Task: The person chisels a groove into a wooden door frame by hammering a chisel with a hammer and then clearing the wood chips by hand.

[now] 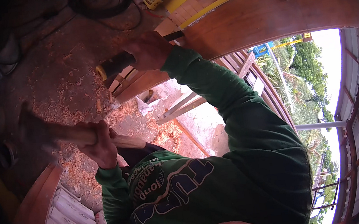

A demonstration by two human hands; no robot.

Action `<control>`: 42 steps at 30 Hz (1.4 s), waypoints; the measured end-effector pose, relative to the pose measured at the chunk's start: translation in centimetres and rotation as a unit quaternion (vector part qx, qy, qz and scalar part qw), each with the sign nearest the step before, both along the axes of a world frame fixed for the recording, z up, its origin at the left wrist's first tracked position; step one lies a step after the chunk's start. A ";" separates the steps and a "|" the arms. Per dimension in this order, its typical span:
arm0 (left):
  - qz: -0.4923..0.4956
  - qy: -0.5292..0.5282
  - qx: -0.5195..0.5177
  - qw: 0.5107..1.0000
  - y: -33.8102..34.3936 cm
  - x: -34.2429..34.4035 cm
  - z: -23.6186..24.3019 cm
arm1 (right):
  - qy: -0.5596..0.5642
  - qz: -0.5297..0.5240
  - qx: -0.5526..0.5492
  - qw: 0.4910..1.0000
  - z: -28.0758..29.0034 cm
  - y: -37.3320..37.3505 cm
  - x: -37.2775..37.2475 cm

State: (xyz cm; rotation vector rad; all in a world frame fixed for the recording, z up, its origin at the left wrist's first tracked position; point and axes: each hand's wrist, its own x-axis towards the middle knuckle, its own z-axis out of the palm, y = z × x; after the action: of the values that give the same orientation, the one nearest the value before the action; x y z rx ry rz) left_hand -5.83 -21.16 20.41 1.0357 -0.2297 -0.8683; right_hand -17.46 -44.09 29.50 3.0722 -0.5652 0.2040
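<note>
My right hand (151,51) is wrapped round a chisel (115,66) with a black handle and a yellow butt end. Its dark blade comes out of the fist and reaches the edge of a large reddish-brown wooden board (266,22), though I cannot tell how far it bites in. Lower down, my left hand (97,144) grips a hammer (74,134) by its pale wooden handle. The hammer's dark head is smeared by motion and points left, well apart from the chisel's butt. Both sleeves are green.
Wood shavings (164,133) litter the floor. Stacked pale sacks (70,217) lie at lower left beside another wooden panel (36,210). A coiled black cable (103,13) is at the top, a white bag (150,100) past my arm. Plants (301,64) show outside on the right.
</note>
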 end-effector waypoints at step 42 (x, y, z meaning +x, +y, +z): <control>-0.176 -0.138 0.224 0.949 11.7 -0.1 -5.4 | 0.043 -0.073 -0.051 0.995 -2.1 1.2 0.4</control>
State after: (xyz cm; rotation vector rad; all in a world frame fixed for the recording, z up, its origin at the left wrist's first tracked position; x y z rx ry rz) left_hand -5.95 -9.49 14.99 1.5759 -0.4783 -1.1268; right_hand -17.08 -42.88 27.38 2.9097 -0.7477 0.0934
